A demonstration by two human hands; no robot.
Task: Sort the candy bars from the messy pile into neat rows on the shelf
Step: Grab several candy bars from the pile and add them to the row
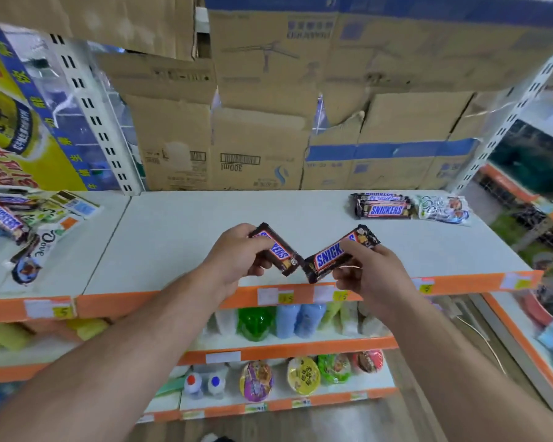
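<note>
Since the left hand (pixel 237 255) and right hand (pixel 369 277) each pinch a Snickers bar (pixel 334 256), bumping tips might drop one onto the shelf (pixel 179 237) below.

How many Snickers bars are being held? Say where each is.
2. The left bar in the left hand, the right bar in the right hand, both above the shelf. No further bar shows in either hand.

The pile (pixel 16 224) is cut off by the left edge. The left candy bar (pixel 281 252) and right candy bar (pixel 331 258) are partly covered by fingers (pixel 251 244). Price labels (pixel 284 296) are blurred.
</note>
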